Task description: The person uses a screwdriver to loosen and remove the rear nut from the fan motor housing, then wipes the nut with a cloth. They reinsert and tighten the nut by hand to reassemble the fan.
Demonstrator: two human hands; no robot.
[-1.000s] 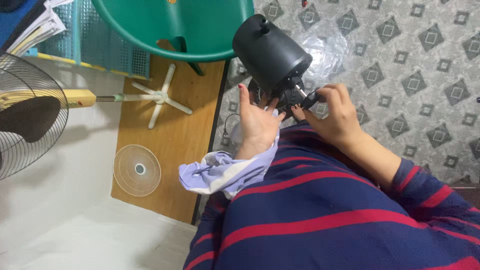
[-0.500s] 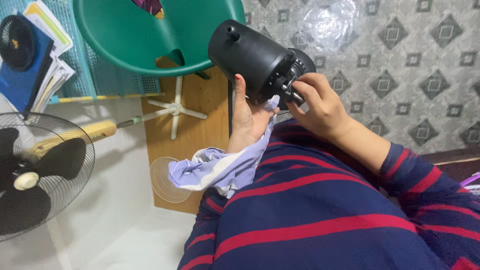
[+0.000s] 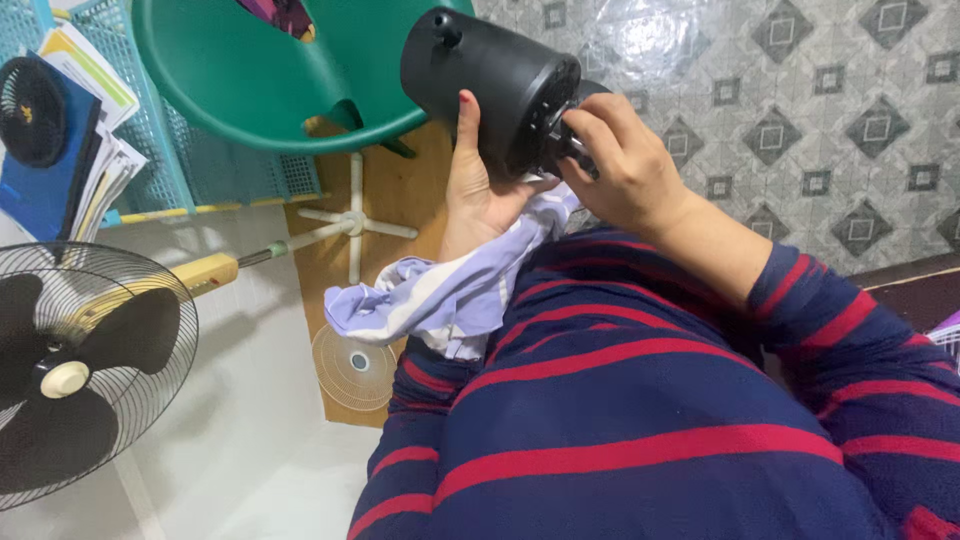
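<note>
Gripping a black fan motor in both hands

Seen from the head camera, a black fan motor housing [image 3: 492,85] was held up above the lap, in front of a green plastic chair [image 3: 255,75]. The left hand [image 3: 480,185] was clamped on its underside, with a pale lilac cloth [image 3: 440,295] trapped beneath the palm. The right hand [image 3: 620,165] was closed, fingers pinched, on the housing's open front end. A standing fan [image 3: 75,375] was seen on the floor at far left, well apart.
</note>
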